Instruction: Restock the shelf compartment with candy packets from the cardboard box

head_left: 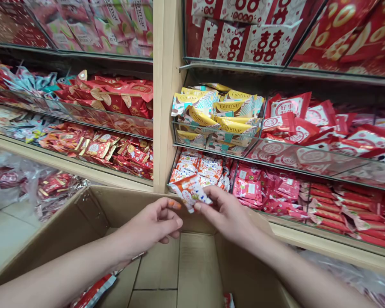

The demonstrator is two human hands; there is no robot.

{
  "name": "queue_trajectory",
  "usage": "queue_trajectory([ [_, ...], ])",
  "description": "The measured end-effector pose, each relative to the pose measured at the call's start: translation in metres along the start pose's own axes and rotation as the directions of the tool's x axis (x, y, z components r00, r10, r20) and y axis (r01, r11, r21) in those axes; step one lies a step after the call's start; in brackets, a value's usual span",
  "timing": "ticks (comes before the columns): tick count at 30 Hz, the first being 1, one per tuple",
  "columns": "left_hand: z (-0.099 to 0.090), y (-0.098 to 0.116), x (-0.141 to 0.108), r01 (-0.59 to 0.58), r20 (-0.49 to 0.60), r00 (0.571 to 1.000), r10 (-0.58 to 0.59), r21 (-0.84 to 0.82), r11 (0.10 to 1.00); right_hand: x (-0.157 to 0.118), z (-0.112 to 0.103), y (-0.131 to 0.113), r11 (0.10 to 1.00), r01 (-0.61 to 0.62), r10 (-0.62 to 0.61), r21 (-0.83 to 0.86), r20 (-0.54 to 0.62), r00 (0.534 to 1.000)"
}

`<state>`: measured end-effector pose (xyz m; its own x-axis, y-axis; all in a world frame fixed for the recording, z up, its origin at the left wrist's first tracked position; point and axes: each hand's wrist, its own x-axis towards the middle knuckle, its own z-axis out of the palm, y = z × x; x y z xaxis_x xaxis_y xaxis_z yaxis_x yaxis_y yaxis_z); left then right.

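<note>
Between the thumb and fingers of my right hand [224, 214] is a small white and orange candy packet [190, 191], held above the far edge of an open cardboard box [125, 203]. My left hand [160, 222] is just left of the packet, apart from it, with its fingers curled in; whether anything is inside them is hidden. Behind the packet, similar white and orange packets [208, 167] fill a compartment of the lowest right shelf. Pink packets [247, 188] lie in the compartment to their right.
Yellow packets [232, 107] and red and white packets [288, 105] fill the shelf above. A wooden post [163, 94] divides the shelving. Clear plastic bags [28, 179] lie on the floor at left. Red packaging [98, 293] shows low in the box.
</note>
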<state>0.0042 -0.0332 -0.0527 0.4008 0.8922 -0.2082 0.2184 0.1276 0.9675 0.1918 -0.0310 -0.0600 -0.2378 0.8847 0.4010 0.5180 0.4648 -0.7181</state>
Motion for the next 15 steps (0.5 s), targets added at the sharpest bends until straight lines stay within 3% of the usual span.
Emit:
queue_trajectory([
  [1, 0.000, -0.002, 0.001, -0.003, 0.037, 0.999, 0.001, 0.048, 0.999, 0.004, -0.009, 0.005, 0.985, 0.035, -0.041, -0.170, -0.033, 0.999],
  [3, 0.004, -0.006, 0.002, -0.036, 0.120, 0.993, 0.021, 0.130, 0.991, 0.013, -0.027, 0.016, 0.872, 0.077, -0.136, -0.484, -0.089, 0.987],
  [6, 0.013, -0.014, 0.001, -0.084, 0.215, 0.976, 0.036, 0.221, 0.972, 0.030, -0.047, 0.032, 0.542, 0.011, -0.188, -0.840, -0.108, 0.976],
  [9, 0.021, -0.020, -0.003, -0.114, 0.264, 0.964, 0.034, 0.292, 0.950, 0.049, -0.055, 0.040, 0.259, -0.069, -0.110, -0.963, -0.101, 0.989],
  [11, 0.024, -0.025, -0.006, -0.115, 0.294, 0.956, 0.008, 0.349, 0.930, 0.061, -0.054, 0.041, 0.203, -0.085, -0.065, -0.975, -0.100, 0.993],
  [15, 0.022, -0.034, -0.013, -0.140, 0.337, 0.940, -0.042, 0.499, 0.855, 0.082, -0.049, 0.045, 0.249, -0.106, -0.029, -0.963, -0.116, 0.993],
])
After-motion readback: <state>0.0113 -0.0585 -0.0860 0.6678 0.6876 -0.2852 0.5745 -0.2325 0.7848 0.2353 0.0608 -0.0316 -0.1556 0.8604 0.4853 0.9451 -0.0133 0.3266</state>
